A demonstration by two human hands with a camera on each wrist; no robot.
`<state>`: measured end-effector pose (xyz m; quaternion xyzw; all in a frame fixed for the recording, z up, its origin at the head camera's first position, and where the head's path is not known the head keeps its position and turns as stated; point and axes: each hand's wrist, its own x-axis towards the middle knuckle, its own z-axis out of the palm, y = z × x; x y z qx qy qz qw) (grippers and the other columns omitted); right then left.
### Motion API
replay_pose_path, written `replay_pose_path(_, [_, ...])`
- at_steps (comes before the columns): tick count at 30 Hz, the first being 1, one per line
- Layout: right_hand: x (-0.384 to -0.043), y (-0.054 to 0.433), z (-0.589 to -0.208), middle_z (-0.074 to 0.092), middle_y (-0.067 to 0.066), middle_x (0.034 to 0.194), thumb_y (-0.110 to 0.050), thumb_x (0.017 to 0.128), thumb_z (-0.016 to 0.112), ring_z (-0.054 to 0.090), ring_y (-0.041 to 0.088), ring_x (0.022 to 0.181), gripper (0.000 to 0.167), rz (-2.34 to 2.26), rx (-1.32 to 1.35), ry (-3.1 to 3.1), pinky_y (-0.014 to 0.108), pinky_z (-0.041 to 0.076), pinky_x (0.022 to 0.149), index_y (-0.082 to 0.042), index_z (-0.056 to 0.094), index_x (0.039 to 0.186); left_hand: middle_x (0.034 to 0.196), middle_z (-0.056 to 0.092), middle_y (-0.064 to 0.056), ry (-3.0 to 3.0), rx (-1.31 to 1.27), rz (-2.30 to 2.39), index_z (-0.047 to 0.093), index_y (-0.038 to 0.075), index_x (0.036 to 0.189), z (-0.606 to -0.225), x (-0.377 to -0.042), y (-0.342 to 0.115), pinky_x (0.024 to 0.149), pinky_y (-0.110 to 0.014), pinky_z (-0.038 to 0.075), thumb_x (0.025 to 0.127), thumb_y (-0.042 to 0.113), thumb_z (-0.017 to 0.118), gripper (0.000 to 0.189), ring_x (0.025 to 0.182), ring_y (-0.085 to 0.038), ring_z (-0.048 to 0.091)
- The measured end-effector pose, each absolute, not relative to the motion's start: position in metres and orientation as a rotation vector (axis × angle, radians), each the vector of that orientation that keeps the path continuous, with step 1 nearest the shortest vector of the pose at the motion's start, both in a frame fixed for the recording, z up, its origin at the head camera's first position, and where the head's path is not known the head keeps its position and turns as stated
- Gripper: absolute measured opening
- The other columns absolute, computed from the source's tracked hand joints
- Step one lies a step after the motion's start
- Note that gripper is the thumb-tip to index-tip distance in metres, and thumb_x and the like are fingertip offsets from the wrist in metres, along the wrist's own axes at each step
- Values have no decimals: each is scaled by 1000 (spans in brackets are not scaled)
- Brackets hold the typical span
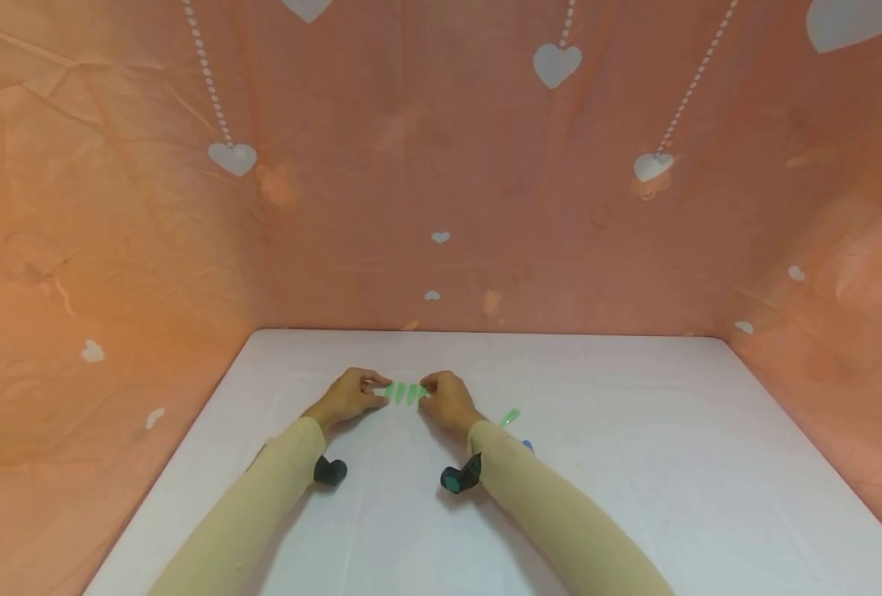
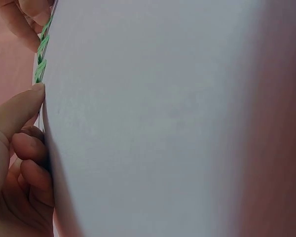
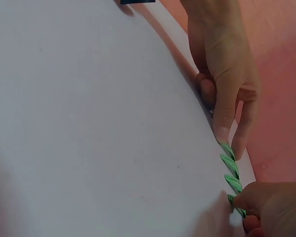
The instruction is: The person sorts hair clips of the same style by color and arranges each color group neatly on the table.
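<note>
Nearest the head camera, two beige sleeves [image 1: 262, 505] run up from the bottom edge toward the middle of the frame, each with a dark wrist camera [image 1: 329, 470] beneath it. They end at the hands, which meet just below centre over a short green strip [image 1: 405, 393] lying on the white worktop [image 1: 635, 463]. The strip looks like a row of small folded or twisted segments set side by side. The left hand [image 1: 350, 396] pinches its left end between thumb and fingertips, the other fingers curled under. The right hand [image 1: 447, 399] pinches the right end the same way, fingers bunched. In the right wrist view the strip [image 3: 232, 173] runs down the lower right, between the two sets of fingertips. A loose green piece [image 1: 510, 416] lies on the worktop just right of the right wrist, apart from the strip. Pink cloth [image 1: 441, 165] printed with white hearts fills the upper frame and both sides.
</note>
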<state>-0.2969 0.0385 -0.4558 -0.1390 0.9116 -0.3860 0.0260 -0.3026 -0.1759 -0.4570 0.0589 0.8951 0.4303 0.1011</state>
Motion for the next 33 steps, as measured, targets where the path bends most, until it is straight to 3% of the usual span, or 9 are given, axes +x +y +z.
replay_pose_path(33, [-298,46,-456,70,21,119,0,86,66,64,33,114,36,-1236,-480,2774,45,49,103,5,68,122,68,53,3,2621,119,1294,67,4,128,-456,-300,-172,57,-22,38,91,10,73,37,60,-9,45])
